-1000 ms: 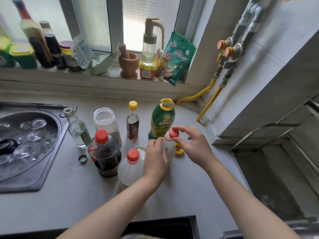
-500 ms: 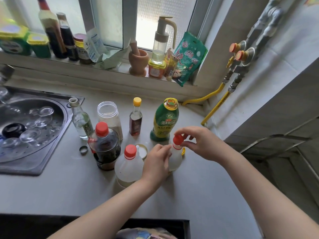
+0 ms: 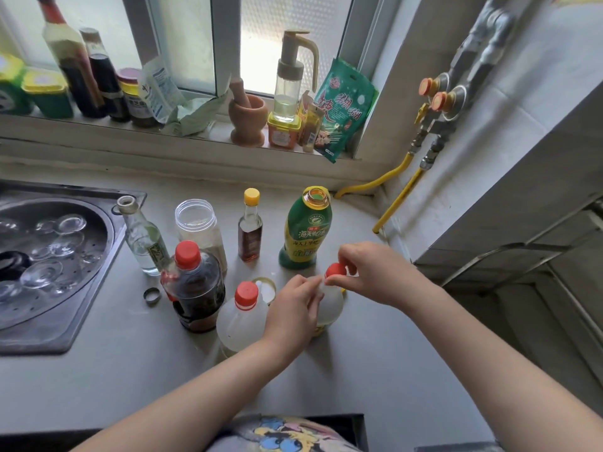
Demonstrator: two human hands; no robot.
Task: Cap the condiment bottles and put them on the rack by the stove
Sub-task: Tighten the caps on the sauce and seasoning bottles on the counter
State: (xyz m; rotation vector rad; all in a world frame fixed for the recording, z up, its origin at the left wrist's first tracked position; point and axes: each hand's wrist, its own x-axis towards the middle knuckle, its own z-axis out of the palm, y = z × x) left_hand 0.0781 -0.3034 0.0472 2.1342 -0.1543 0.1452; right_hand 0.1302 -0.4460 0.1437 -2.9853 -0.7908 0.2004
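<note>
A small clear bottle (image 3: pixel 331 303) stands on the grey counter (image 3: pixel 375 370). My left hand (image 3: pixel 293 308) grips its body. My right hand (image 3: pixel 372 272) pinches the red cap (image 3: pixel 334 269) on its neck. To the left stand a clear bottle with a red cap (image 3: pixel 241 316) and a dark sauce bottle with a red cap (image 3: pixel 195 285). Behind are a green bottle with an open mouth (image 3: pixel 306 228), a small brown bottle with a yellow cap (image 3: pixel 250 226), an uncapped glass bottle (image 3: pixel 142 236) and an open plastic jar (image 3: pixel 200 230).
A metal cap (image 3: pixel 152 295) and a white lid (image 3: pixel 266 288) lie loose on the counter. The sink (image 3: pixel 49 265) with glass dishes is at left. Bottles, tins, a mortar (image 3: pixel 248 120) and a pump dispenser crowd the windowsill. Gas valves (image 3: pixel 439 97) and yellow hoses run along the right wall.
My right hand stays on the red cap while its fingers have shifted around it. My left hand keeps hold of the bottle. The camera has tilted up slightly.
</note>
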